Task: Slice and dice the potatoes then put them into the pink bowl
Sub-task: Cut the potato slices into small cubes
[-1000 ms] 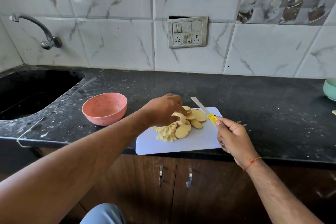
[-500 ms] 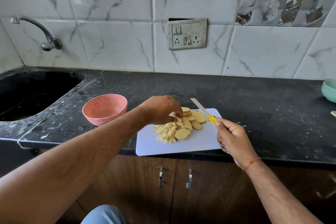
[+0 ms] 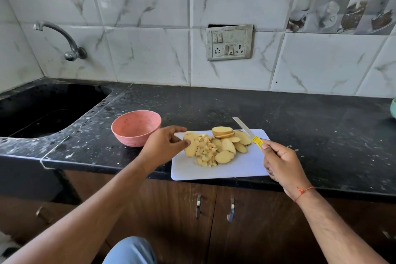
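Observation:
A white cutting board (image 3: 242, 167) lies on the black counter with a heap of diced potato (image 3: 205, 152) and several potato slices (image 3: 228, 146) on it. My left hand (image 3: 165, 144) is at the board's left end, its thumb and fingers pinching one potato slice (image 3: 190, 146) that lies left of the dice. My right hand (image 3: 280, 161) grips the yellow handle of a knife (image 3: 248, 132) at the board's right edge, blade pointing away to the upper left. The pink bowl (image 3: 136, 127) stands left of the board, with nothing visible inside.
A black sink (image 3: 42, 109) with a tap (image 3: 64, 43) fills the counter's left end. A pale green bowl (image 3: 393, 108) peeks in at the far right. A switch and socket plate (image 3: 229, 43) hangs on the tiled wall. Cabinet doors (image 3: 214, 208) are below the counter edge.
My left hand has pulled one slice from the pile over to the left end of the board. The right hand and knife have stayed in place.

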The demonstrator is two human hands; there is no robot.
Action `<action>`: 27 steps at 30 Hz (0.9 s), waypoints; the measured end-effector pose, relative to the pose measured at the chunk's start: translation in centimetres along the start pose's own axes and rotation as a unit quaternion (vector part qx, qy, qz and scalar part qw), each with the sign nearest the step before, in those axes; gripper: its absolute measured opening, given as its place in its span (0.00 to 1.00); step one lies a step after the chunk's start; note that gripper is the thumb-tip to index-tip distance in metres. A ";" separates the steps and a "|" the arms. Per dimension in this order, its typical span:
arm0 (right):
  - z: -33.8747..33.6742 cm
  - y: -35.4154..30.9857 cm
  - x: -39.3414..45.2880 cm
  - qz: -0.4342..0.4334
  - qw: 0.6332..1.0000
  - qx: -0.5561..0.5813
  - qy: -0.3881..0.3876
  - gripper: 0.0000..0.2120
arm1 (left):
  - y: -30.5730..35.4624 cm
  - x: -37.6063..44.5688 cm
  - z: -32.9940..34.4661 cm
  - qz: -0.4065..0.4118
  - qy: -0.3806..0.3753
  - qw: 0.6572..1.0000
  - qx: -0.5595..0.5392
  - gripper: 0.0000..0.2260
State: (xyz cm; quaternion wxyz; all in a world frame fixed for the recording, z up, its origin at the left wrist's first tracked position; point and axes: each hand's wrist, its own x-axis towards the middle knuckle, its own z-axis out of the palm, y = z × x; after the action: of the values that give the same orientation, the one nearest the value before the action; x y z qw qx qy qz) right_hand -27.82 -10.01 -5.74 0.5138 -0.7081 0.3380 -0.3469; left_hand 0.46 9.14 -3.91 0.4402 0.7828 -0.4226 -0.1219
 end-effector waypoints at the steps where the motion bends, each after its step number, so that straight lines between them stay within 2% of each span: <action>1: 0.2 0.0 -0.1 -0.003 1.000 -0.007 0.004 0.17 | -0.8 -0.7 0.1 -0.003 0.001 1.000 0.021 0.14; 6: 1.5 -0.8 -1.3 -0.059 0.989 -0.133 0.006 0.14 | -2.9 -2.4 0.0 -0.001 0.004 0.997 0.083 0.18; 10: 4.6 -2.1 -4.9 -0.118 0.963 -0.240 -0.046 0.15 | -3.3 -2.6 -1.2 0.023 -0.059 0.990 0.125 0.29; 13: 7.0 -2.7 -7.9 -0.177 0.924 -0.332 -0.065 0.18 | -4.0 -2.6 -1.4 0.026 -0.065 0.990 0.123 0.36; 15: 7.9 -2.9 -9.2 -0.199 0.895 -0.391 -0.080 0.20 | -4.1 -2.7 -1.2 0.033 -0.053 0.991 0.119 0.36; 20: 8.3 -3.4 -10.4 -0.202 0.852 -0.475 -0.086 0.21 | -3.8 -3.0 -1.1 0.034 -0.039 0.994 0.100 0.32; 25: 8.2 -3.6 -10.0 -0.196 0.835 -0.510 -0.059 0.20 | -4.0 -3.2 -1.3 0.028 -0.049 0.995 0.082 0.32; 27: 8.4 -4.0 -10.0 -0.191 0.843 -0.499 -0.060 0.20 | -4.0 -3.1 -1.4 0.024 -0.060 0.995 0.072 0.34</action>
State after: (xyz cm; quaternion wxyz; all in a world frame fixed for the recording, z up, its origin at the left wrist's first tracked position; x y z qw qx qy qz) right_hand -25.57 3.45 -5.26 0.0339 -0.9390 0.2916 -0.1794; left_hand 1.57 13.37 -6.83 0.3594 0.7935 -0.4744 -0.1272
